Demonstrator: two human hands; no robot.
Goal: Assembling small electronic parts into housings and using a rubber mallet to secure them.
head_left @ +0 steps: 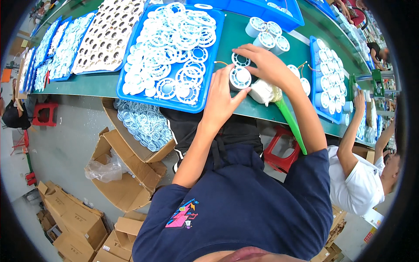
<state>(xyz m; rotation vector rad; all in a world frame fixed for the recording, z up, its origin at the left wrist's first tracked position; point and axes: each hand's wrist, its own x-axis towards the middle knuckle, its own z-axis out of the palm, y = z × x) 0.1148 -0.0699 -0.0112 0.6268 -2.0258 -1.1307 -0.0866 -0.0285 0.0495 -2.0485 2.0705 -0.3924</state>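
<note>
My left hand [220, 94] is closed round the side of a white cylindrical housing [240, 79], which has a ringed, slotted disc on top. Just beyond it, my right hand [266, 65] curls its fingers and thumb about a second ringed white disc [239, 60]; what lies beneath that disc is mostly hidden. A thin orange wire [221, 62] runs out to the left of it. Under my right wrist lies a white, rounded object [263, 92] with a yellowish wrap and a long green strip [291, 126] hanging toward me.
A blue tray [204, 101] heaped with white rings and discs stands left of my hands. Several finished-looking cylinders [265, 40] stand at the back. Another blue tray [334, 118] of cylinders is at right, near a co-worker in a white shirt [360, 181]. An open carton [166, 153] of rings sits below.
</note>
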